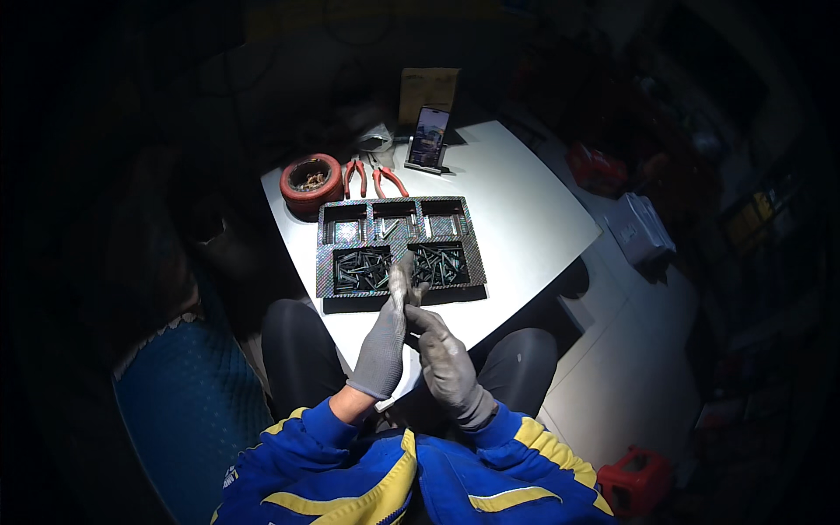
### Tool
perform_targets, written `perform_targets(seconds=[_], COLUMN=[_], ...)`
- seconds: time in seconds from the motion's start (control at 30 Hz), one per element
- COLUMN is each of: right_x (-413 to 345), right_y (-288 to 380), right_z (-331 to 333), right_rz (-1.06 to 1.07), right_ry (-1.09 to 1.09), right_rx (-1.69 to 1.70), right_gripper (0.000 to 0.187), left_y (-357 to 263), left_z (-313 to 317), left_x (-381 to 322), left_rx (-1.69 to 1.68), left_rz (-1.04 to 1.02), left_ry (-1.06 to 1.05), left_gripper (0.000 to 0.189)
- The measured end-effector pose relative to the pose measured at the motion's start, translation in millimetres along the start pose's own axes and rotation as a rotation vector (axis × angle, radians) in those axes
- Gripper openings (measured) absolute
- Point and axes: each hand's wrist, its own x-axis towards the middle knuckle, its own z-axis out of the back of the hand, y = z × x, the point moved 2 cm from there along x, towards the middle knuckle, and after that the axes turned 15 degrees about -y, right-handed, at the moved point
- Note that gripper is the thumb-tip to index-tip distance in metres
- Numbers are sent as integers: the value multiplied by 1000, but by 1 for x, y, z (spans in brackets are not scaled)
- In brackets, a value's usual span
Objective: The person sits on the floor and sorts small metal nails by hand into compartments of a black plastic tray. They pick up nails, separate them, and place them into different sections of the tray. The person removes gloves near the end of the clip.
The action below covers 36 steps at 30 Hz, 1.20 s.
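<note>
My left hand (394, 298), in a grey knit glove, reaches over the front edge of a patterned compartment tray (399, 243). It is seen edge-on with the fingers stretched forward, and no item shows in it. Just right of it, close to its palm, is my right hand (446, 361), gloved too, with fingers bent towards the left. Whether the two touch, or whether the right holds something small, is hidden. Dark slender metal pieces, like screws or nails, fill the front left compartment (361, 270) and the front right compartment (441, 264). A few pieces (390, 228) lie in the back middle one.
Behind the tray lie two red-handled pliers (355, 178) (388, 182), beside a round red container (311, 186) with small bits inside. A phone (430, 138) leans on a stand. All rest on a white table (525, 190). A red plastic stool (635, 482) stands on the floor at right.
</note>
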Motion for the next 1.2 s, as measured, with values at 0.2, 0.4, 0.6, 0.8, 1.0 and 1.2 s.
perform_targets(seconds=[0.2,0.4,0.6,0.8,1.0,1.2], right_x=[-1,-3,-16,-18,-17,-20], right_y=[-3,10,18,8,2,11], right_z=[-65,-65,-67,-71,-80,-72], right_rz=[135,-381,-221,-358,-471,-371], right_ry=[147,302,300,224,284,334], right_rx=[-90,83,244,481,521,552], right_gripper=[61,61,57,56,60,68], left_y=[-16,-10,-16,-15,-29,-31], left_z=[57,90,91,81,112,106], left_x=[20,31,29,29,31,27], left_rx=[71,223,448,-16,535,186], left_rz=[248,32,-80,294,-114,256], left_ry=[-302,-252,-198,-49,-192,-366], left_gripper=[54,38,30,33,37,51])
